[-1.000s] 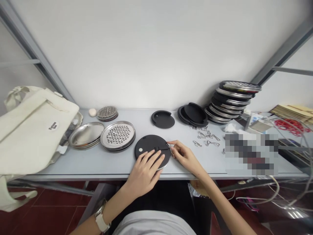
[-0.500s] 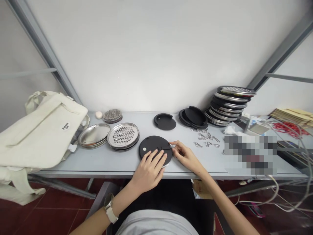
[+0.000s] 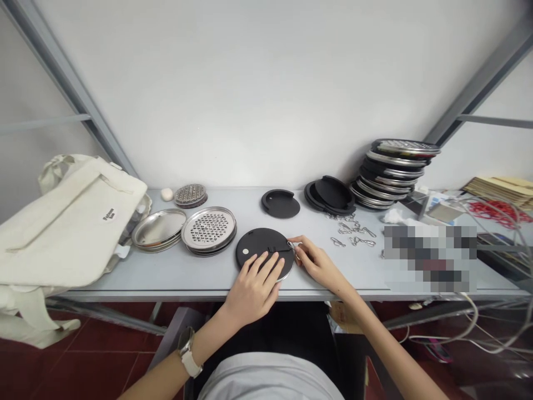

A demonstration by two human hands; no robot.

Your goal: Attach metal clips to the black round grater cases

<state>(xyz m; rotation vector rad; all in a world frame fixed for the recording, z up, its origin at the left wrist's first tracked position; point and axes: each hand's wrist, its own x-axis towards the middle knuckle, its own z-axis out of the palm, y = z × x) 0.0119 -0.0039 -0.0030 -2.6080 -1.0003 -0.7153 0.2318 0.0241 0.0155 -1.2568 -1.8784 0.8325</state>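
Observation:
A round black disc [image 3: 261,240] with a silver lower rim and a pale dot lies near the front edge of the table. My left hand [image 3: 255,286] rests flat on its lower part, fingers spread. At the disc's right edge, my right hand [image 3: 313,261] pinches a small metal wire clip [image 3: 291,244] between thumb and fingers. The fingers partly hide the clip, so I cannot tell how it meets the disc. Left of the disc sits a stack topped by a perforated metal grater plate [image 3: 209,228]. Several similar loose wire clips [image 3: 353,230] lie to the right.
Plain metal discs [image 3: 160,226] and a smaller grater stack [image 3: 190,194] stand at left, beside a cream bag [image 3: 70,222]. Black trays [image 3: 281,204] lie behind. A tall leaning stack of rimmed discs [image 3: 391,172] is at back right, with red cords [image 3: 497,214] and cables beyond.
The camera view has shifted slightly. My left hand stays on the disc, and my right fingers remain at its right edge, where the clip shows a little more.

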